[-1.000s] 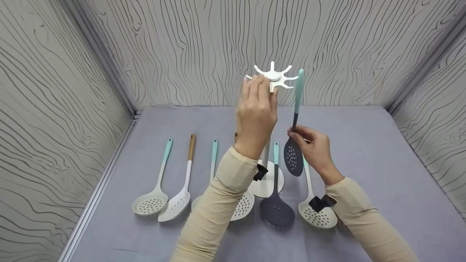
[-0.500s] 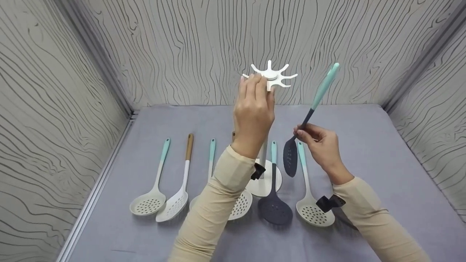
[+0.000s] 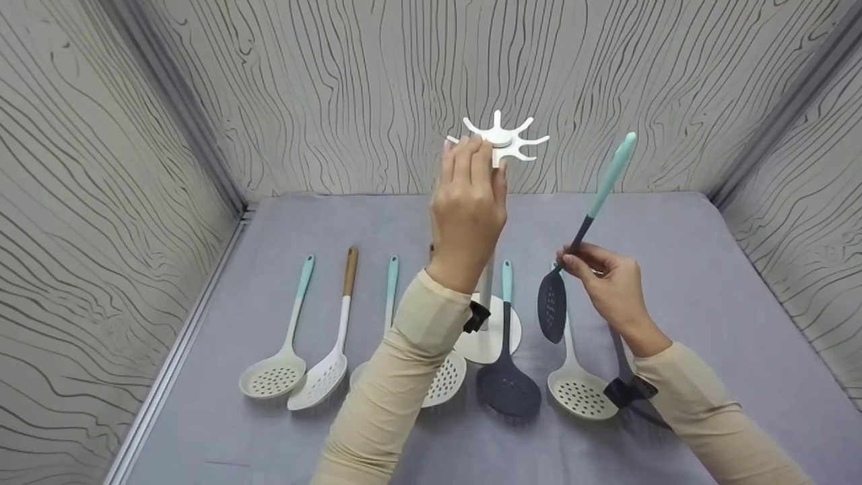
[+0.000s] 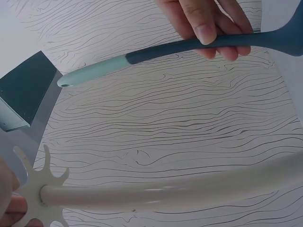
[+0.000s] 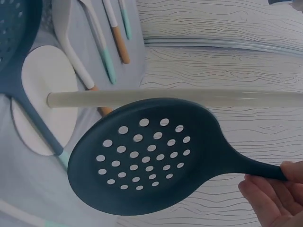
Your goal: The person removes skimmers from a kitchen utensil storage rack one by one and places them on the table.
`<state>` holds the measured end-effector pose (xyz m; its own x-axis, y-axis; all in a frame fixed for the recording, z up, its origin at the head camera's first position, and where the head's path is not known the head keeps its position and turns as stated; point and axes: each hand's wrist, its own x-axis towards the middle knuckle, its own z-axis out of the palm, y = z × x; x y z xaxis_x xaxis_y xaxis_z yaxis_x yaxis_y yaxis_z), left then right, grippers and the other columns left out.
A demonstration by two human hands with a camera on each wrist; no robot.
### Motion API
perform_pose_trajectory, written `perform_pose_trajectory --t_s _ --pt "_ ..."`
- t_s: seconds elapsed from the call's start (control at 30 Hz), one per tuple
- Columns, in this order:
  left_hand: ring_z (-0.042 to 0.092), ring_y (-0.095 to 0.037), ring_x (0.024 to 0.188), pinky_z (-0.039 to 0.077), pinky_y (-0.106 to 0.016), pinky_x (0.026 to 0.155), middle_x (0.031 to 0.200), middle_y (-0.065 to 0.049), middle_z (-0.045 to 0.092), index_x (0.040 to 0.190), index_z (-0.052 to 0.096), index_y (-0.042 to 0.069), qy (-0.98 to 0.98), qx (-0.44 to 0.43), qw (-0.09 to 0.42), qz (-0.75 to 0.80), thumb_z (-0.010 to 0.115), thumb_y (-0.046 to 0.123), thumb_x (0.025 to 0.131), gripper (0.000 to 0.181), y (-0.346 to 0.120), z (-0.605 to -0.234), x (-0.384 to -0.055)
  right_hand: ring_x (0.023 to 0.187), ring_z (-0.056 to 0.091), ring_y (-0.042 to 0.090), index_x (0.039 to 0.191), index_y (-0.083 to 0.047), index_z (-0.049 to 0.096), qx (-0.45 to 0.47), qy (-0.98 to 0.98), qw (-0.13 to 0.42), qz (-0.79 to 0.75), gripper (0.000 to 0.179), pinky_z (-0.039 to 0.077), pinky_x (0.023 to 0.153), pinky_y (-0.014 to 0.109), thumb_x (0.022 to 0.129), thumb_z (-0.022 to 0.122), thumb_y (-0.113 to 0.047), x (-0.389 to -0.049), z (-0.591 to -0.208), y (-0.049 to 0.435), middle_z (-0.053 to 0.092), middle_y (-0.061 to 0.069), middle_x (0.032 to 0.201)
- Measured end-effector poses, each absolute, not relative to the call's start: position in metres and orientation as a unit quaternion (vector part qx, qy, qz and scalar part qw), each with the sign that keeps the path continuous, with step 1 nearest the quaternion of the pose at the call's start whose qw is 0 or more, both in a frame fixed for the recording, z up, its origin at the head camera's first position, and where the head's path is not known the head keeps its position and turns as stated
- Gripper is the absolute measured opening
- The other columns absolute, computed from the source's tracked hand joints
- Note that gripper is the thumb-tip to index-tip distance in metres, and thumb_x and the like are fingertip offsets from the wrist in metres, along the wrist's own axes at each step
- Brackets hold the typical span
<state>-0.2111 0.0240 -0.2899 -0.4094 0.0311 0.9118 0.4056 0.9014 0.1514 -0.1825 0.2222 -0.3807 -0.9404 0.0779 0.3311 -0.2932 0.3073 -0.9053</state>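
My right hand [image 3: 609, 286] pinches a dark slotted spoon [image 3: 552, 306] with a mint handle by its neck. The spoon hangs in the air, bowl down and handle slanting up to the right. In the right wrist view the bowl of the slotted spoon [image 5: 142, 156] shows its holes, in front of the pole. My left hand [image 3: 468, 202] grips the top of a white utensil stand [image 3: 500, 138] at its hook wheel. In the left wrist view the hook wheel [image 4: 34, 194] has fingers around its edge. The spoon is apart from the hooks.
On the grey cloth [image 3: 222, 431] lie several more slotted spoons, including a cream one [image 3: 273, 377], a white one with brown handle [image 3: 326, 380] and a dark one [image 3: 508, 391]. The stand's round base [image 3: 505, 337] is among them. My arms hide others partly.
My right hand has moved right and slightly down with the slotted spoon. Its handle, upright beside the hooks before, now leans right, away from them. My left hand stays on the stand.
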Motion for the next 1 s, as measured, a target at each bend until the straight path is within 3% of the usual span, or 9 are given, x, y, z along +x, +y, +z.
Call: perform_pose_trajectory --t_s 0.07,0.2,0.27,0.37,0.5,0.77,1.0 --pt "0.065 -0.025 0.113 0.045 -0.035 0.114 0.111 -0.012 0.070 0.108 0.064 0.000 -0.820 -0.134 0.527 -0.180 0.052 0.023 0.099 0.028 0.024 -0.290 -0.211 0.081 0.067 -0.011 0.106 0.014 0.066 0.062 -0.803 0.159 0.571 0.022 0.057 0.079 0.009 0.087 0.064 0.003 -0.180 -0.383 0.227 0.073 -0.018 0.086" --pt "0.064 -0.025 0.113 0.044 -0.035 0.115 0.112 -0.012 0.069 0.109 0.064 0.000 -0.819 -0.136 0.526 -0.186 0.051 0.021 0.099 0.027 0.023 -0.288 -0.211 0.080 0.065 -0.015 0.106 0.012 0.067 0.049 -0.829 0.165 0.532 0.022 0.055 0.076 0.006 0.087 0.065 0.001 -0.175 -0.386 0.237 0.077 0.005 0.092" --pt "0.064 -0.025 0.114 0.044 -0.035 0.115 0.113 -0.012 0.069 0.109 0.064 0.000 -0.818 -0.138 0.525 -0.189 0.051 0.020 0.099 0.026 0.024 -0.288 -0.211 0.079 0.064 -0.017 0.106 0.011 0.068 0.043 -0.841 0.170 0.512 0.021 0.055 0.074 0.004 0.087 0.065 0.002 -0.172 -0.387 0.244 0.077 0.008 0.093" --pt "0.064 -0.025 0.114 0.044 -0.035 0.115 0.113 -0.012 0.069 0.109 0.064 0.000 -0.817 -0.138 0.526 -0.189 0.051 0.020 0.099 0.026 0.024 -0.288 -0.211 0.078 0.062 -0.020 0.106 0.012 0.068 0.040 -0.852 0.178 0.491 0.022 0.053 0.072 0.001 0.087 0.066 0.000 -0.167 -0.390 0.256 0.075 -0.013 0.088" --pt "0.064 -0.025 0.113 0.044 -0.035 0.115 0.112 -0.011 0.069 0.109 0.064 0.000 -0.817 -0.138 0.529 -0.183 0.051 0.020 0.099 0.026 0.024 -0.289 -0.211 0.077 0.059 -0.024 0.105 0.013 0.067 0.037 -0.859 0.191 0.474 0.023 0.050 0.070 -0.002 0.087 0.066 -0.001 -0.160 -0.393 0.272 0.060 -0.041 0.080" --pt "0.064 -0.025 0.112 0.045 -0.037 0.114 0.112 -0.013 0.069 0.108 0.063 -0.001 -0.811 -0.148 0.532 -0.195 0.052 0.019 0.099 0.025 0.024 -0.290 -0.212 0.075 0.060 -0.023 0.105 0.016 0.066 0.039 -0.864 0.206 0.458 0.022 0.050 0.069 -0.003 0.088 0.064 0.002 -0.152 -0.397 0.302 0.059 -0.044 0.079" --pt "0.065 -0.025 0.112 0.045 -0.036 0.114 0.112 -0.013 0.069 0.108 0.064 -0.001 -0.811 -0.145 0.532 -0.196 0.052 0.019 0.099 0.025 0.024 -0.290 -0.212 0.073 0.061 -0.023 0.108 0.018 0.063 0.026 -0.872 0.200 0.446 0.029 0.048 0.069 -0.004 0.089 0.064 -0.004 -0.147 -0.394 0.322 0.058 -0.045 0.078"
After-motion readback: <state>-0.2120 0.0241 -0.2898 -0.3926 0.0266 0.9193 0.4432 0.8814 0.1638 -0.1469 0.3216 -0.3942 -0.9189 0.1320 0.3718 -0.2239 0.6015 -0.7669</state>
